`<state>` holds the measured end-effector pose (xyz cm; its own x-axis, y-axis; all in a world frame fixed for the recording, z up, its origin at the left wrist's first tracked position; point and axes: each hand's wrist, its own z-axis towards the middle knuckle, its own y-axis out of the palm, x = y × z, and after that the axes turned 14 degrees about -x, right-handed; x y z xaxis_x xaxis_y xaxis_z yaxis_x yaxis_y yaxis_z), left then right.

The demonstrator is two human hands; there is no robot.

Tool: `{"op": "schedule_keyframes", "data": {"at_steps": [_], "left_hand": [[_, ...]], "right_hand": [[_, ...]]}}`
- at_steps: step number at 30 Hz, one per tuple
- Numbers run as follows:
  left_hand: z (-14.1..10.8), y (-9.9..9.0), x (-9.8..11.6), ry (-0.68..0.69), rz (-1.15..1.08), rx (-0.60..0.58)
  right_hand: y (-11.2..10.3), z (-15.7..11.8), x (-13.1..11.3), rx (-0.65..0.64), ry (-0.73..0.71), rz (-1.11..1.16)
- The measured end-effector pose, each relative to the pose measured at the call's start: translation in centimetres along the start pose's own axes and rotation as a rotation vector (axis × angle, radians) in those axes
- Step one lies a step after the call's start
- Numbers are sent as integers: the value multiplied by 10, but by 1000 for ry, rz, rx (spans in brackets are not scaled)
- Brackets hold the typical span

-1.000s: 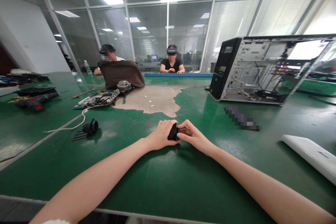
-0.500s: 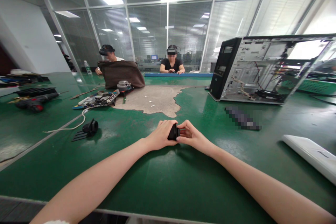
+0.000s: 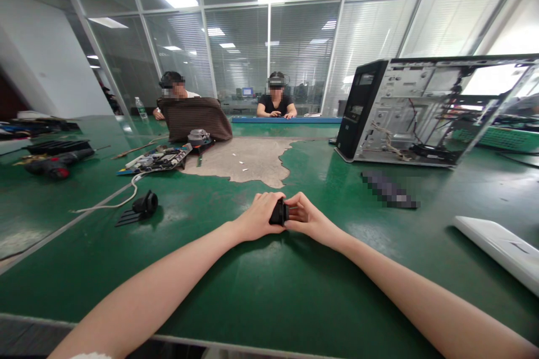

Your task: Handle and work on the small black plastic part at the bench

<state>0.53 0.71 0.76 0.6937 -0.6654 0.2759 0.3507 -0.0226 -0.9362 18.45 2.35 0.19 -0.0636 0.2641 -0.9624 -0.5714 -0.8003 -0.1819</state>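
A small black part (image 3: 278,213), blocky with a ridged rim on its right side, sits between my two hands above the green table (image 3: 252,303). My left hand (image 3: 260,213) is wrapped round its left side, fingers over the top and thumb below. From the right, my right hand (image 3: 306,216) pinches the rim with fingertips and thumb. Much of the part is hidden by my fingers, and its exact kind does not show. To the left lies another black piece (image 3: 145,205) with a round collar and flat prongs.
An open computer case (image 3: 366,112) stands at the right, near a dark blurred object (image 3: 389,189) and a white device (image 3: 497,244). Left are a circuit board (image 3: 158,160), a white cable (image 3: 122,202) and a power drill (image 3: 59,162). Two people sit across the table.
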Motion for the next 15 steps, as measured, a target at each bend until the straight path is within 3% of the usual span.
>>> {"op": "schedule_keyframes", "data": {"at_steps": [15], "left_hand": [[2, 1, 1, -1, -16, 5]], "right_hand": [[3, 1, -3, 74, 22, -44]]}}
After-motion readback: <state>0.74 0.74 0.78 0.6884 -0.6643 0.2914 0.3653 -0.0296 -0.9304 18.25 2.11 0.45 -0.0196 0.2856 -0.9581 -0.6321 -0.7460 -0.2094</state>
